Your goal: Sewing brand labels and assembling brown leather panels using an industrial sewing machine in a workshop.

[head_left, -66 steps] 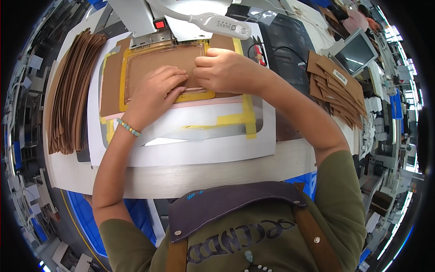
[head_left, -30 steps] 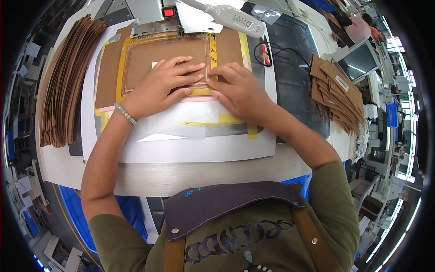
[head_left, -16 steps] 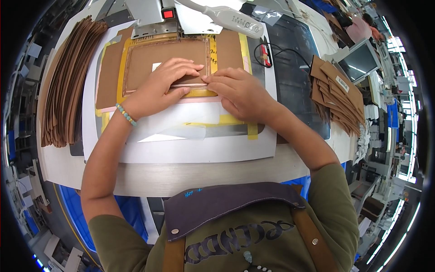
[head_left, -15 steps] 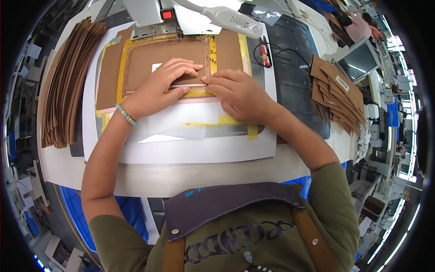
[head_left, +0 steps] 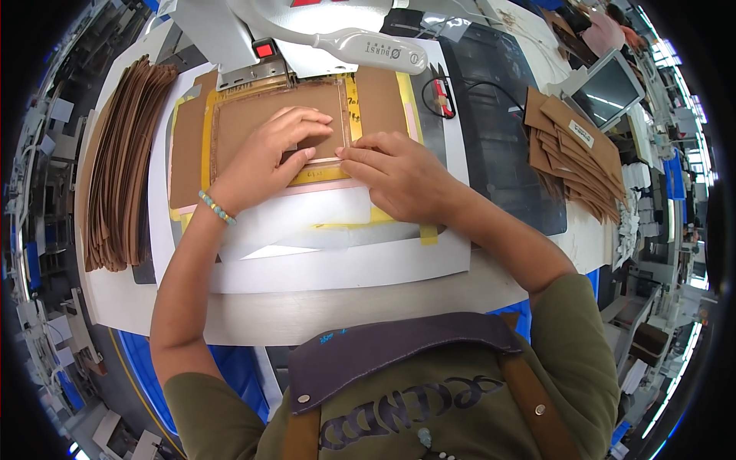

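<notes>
Inside a yellow-taped rectangular template (head_left: pixel 310 174) lies brown board (head_left: pixel 241 126). My left hand (head_left: pixel 268 161), with a bead bracelet at the wrist, rests on it, fingers apart and slightly bent over the board, holding nothing visible. My right hand (head_left: pixel 395 172) has its fingers together at the template's lower right corner, fingertips on a thin pale strip (head_left: pixel 326 160); what they grip, if anything, is hidden. A white sheet (head_left: pixel 353 272) lies beneath. Just beyond the template are a metal fixture (head_left: pixel 253 75) and a pale grey machine arm (head_left: pixel 368 50).
A tall stack of brown pieces (head_left: pixel 119 169) stands left. Brown pieces (head_left: pixel 571 153) lie right, below a small screen (head_left: pixel 602 90). A dark plate (head_left: pixel 506 115), cable (head_left: pixel 491 83) and red-handled tool (head_left: pixel 442 98) sit right. Blue bins (head_left: pixel 138 360) show below; a co-worker (head_left: pixel 598 34) is at top right.
My right hand has moved down from the template's right side to its lower right corner. My left fingers have curled slightly since a second ago. The whole view has shifted a little downward.
</notes>
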